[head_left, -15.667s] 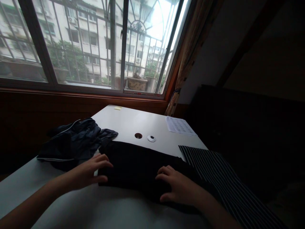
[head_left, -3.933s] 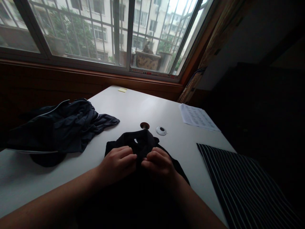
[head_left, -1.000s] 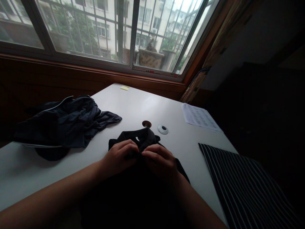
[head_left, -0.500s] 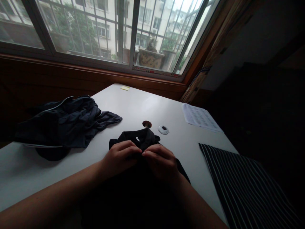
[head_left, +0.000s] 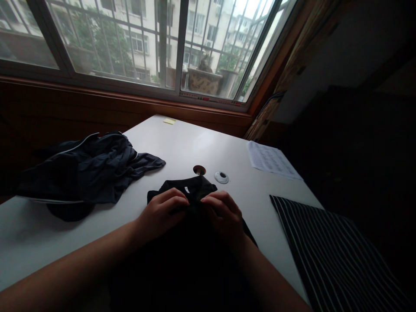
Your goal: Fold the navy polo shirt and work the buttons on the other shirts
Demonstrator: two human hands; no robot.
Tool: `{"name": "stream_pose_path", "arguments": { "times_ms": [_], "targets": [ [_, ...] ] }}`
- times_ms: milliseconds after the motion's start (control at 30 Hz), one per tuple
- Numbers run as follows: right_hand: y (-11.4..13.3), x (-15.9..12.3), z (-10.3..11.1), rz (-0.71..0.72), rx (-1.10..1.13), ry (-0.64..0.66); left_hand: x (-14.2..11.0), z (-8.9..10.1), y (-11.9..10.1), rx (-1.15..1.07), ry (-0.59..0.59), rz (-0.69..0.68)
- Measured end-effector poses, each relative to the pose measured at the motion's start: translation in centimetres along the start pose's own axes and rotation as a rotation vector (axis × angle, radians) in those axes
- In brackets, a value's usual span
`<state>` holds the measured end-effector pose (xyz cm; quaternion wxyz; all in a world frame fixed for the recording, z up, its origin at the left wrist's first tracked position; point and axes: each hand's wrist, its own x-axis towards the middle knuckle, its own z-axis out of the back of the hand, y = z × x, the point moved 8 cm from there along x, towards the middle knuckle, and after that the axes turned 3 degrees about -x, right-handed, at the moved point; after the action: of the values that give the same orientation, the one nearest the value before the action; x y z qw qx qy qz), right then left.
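Note:
A black collared shirt [head_left: 191,260] is spread in front of me, its collar pointing away and a small white label showing inside the neck. Just below the collar, my left hand [head_left: 163,212] pinches the fabric with bent fingers. My right hand [head_left: 225,213] grips the cloth on the opposite side of the neck opening, its fingertips a short distance from the left ones. Deep shadow hides most of the shirt's body and whatever small detail lies between the fingertips.
A crumpled dark garment with white piping [head_left: 94,169] lies on the white table [head_left: 195,136] at left. Striped dark fabric [head_left: 325,242] covers the right edge. Printed papers [head_left: 273,160], a yellow note [head_left: 169,121], a cable hole [head_left: 199,169] and its round cover [head_left: 221,177] are farther back.
My fingertips have moved apart: they were nearly touching at the shirt's neck, and now a gap lies between them. My right hand has shifted slightly to the right.

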<state>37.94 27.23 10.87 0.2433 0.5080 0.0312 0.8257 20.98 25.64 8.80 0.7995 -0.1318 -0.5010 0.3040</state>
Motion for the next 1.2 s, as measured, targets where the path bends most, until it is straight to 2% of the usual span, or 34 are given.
{"name": "stream_pose_path", "arguments": {
  "times_ms": [200, 333, 467, 600, 767, 867, 933, 1000, 1100, 1200],
  "targets": [
    [-0.5, 0.1, 1.2, -0.05, -0.039, -0.076, 0.0, 0.9, -0.8, 0.038, -0.083, -0.052],
    [-1.7, -0.3, 1.9, -0.147, -0.04, -0.141, 0.1, 1.8, -1.5, 0.035, -0.164, -0.101],
    [-3.1, -0.7, 1.5, -0.247, 0.037, -0.145, 0.6, 1.9, -1.0, 0.066, -0.164, -0.012],
    [-4.8, -0.6, 0.5, -0.378, -0.001, -0.022, 0.9, 1.2, 0.1, 0.06, -0.108, 0.097],
    [-4.7, 0.9, 0.0, -0.286, -0.047, 0.197, 0.1, -0.8, 2.8, 0.048, 0.044, 0.275],
    [-4.4, 1.4, -0.4, -0.236, -0.063, 0.386, -0.2, -2.2, 3.1, 0.111, 0.209, 0.235],
    [-4.2, 1.6, -0.3, -0.221, -0.138, 0.477, -0.3, -2.6, 2.8, 0.137, 0.278, 0.178],
    [-3.9, 1.6, 0.0, -0.223, -0.264, 0.577, -0.3, -2.6, 2.7, 0.135, 0.276, 0.168],
    [-2.8, 1.6, 0.2, -0.226, -0.436, 0.729, -0.3, -2.0, 2.8, 0.109, 0.212, 0.204],
    [-0.7, 1.6, -0.6, -0.161, -0.417, 0.829, -0.3, -1.9, 2.9, 0.089, 0.182, 0.215]
  ]
}}
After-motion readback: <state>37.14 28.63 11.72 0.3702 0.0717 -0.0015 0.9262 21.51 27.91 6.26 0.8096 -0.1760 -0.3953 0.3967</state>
